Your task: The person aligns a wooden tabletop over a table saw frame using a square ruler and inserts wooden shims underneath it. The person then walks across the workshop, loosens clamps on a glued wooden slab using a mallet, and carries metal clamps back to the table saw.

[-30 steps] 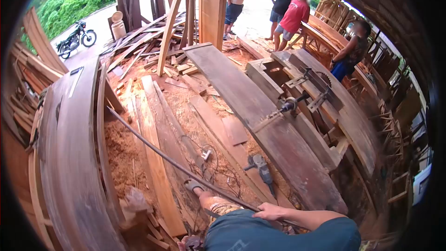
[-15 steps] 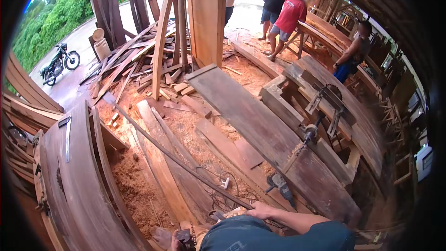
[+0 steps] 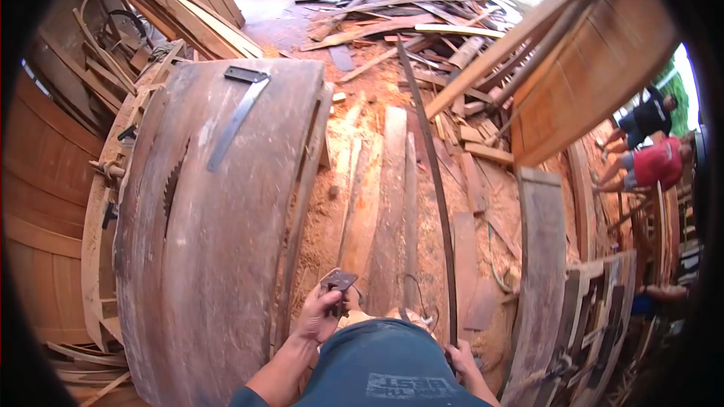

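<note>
My left hand is closed around a small dark metal piece with a flat, plate-like top; its exact kind is unclear. At my right side, my right hand grips the near end of a long, thin dark wooden strip. The strip stretches forward from my hand over the planks and shavings. Nearest my left hand stands a large worn wooden saw table. A toothed circular saw blade pokes up through its slot, and a try square lies near its far edge.
Long planks and sawdust cover the floor ahead. Beyond is a pile of scrap wood, with a large wooden panel leaning at right. A bench stands on the right. A person in red and another in black are far right.
My view has swung left and down, bringing the saw table nearer the centre. The metal piece in my left hand now shows fully. My right hand still holds the strip, which points more straight ahead.
</note>
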Tool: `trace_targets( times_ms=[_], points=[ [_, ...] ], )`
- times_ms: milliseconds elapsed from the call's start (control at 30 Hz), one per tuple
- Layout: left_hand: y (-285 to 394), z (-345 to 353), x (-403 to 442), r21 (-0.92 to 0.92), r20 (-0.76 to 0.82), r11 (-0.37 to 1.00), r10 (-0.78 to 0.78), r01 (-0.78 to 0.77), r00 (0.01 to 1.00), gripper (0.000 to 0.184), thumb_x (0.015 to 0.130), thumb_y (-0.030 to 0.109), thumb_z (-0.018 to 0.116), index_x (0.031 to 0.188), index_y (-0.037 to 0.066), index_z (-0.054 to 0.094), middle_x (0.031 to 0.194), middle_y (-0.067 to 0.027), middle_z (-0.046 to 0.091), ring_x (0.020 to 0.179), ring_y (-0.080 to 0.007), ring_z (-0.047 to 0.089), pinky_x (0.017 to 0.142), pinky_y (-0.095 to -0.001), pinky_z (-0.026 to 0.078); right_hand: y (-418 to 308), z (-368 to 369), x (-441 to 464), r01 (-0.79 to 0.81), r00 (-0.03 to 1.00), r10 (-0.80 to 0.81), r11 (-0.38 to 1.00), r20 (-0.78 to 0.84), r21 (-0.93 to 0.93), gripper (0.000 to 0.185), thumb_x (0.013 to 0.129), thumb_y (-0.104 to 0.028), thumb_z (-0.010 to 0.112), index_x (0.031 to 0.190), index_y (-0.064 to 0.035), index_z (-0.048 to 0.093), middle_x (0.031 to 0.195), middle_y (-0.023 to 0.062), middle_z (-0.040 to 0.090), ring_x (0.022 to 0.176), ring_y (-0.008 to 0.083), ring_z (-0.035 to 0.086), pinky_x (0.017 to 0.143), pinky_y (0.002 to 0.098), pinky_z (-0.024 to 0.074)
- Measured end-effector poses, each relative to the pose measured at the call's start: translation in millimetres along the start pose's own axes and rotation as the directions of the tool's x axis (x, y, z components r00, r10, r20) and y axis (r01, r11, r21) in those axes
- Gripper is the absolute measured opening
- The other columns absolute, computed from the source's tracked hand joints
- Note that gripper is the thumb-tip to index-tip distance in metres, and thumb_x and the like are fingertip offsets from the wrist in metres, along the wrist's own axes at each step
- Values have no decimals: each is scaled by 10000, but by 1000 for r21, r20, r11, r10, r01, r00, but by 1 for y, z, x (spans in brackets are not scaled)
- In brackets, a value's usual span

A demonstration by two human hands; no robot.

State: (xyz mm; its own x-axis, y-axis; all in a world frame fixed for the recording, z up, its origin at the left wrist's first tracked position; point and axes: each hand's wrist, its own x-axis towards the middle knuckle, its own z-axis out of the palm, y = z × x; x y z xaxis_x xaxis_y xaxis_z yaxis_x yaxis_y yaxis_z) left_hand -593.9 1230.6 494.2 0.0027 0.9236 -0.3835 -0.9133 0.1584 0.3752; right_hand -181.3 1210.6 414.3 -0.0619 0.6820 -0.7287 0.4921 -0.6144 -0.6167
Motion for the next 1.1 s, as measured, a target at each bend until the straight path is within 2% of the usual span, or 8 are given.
trace_targets(
  times_ms=[133,400,500,533,633,667,967,1100],
  points=[
    [84,24,90,336,-111,936,144,-100,983,767,787,47,724,1450,-12,341,1138,-92,588,926,-123,593,827,-269,501,-77,1,49,45,999,-46,996,-20,-76,265,851,-232,615,703,-12,589,624,7,543,559,110,490,516,288,373],
    [188,52,266,480,-237,762,590,-436,772,671,774,196,696,1361,-22,454,1069,-133,622,784,-176,616,681,-289,529,-217,-41,237,32,992,-47,992,-117,-126,317,873,-264,579,750,25,621,636,49,574,613,165,554,577,345,437],
    [203,46,331,298,-370,785,620,-544,692,525,804,237,678,1237,-29,546,1029,-133,642,757,-180,628,690,-279,536,-281,-59,342,148,964,-192,962,-185,-228,367,882,-291,556,806,61,629,657,90,599,671,231,599,657,393,483],
    [209,65,350,183,-423,771,622,-610,659,394,842,253,653,1126,-11,580,995,-151,647,760,-186,625,668,-290,541,-317,-71,360,118,982,-146,969,-119,-218,351,880,-294,558,778,38,612,638,86,583,621,219,582,611,379,475],
    [234,83,399,68,-461,721,636,-690,619,481,881,325,634,1202,-20,536,1120,-203,620,822,-169,611,690,-288,536,-351,-108,465,78,994,-71,994,85,-80,317,870,-306,573,755,-11,563,613,95,554,530,216,554,526,362,464],
    [242,93,412,84,-499,705,641,-704,583,501,887,359,637,1196,-23,540,1144,-230,607,799,-159,607,678,-272,534,-381,-110,478,170,984,-169,985,59,-16,327,881,-270,568,644,-69,463,500,24,426,410,134,423,421,296,370],
    [313,88,486,173,-710,594,628,-785,319,433,917,492,599,1012,70,588,815,-36,628,627,-151,597,557,-275,518,-586,-112,611,267,949,-224,945,221,-190,359,886,-289,581,613,-72,491,519,36,482,433,159,484,433,311,383],
    [357,73,503,307,-731,595,647,-742,216,372,939,456,599,958,84,596,790,-34,621,586,-128,579,479,-249,458,-677,-82,655,427,877,-279,826,392,-367,350,876,-309,587,653,-48,519,529,26,483,439,152,476,443,298,388]
  ],
)
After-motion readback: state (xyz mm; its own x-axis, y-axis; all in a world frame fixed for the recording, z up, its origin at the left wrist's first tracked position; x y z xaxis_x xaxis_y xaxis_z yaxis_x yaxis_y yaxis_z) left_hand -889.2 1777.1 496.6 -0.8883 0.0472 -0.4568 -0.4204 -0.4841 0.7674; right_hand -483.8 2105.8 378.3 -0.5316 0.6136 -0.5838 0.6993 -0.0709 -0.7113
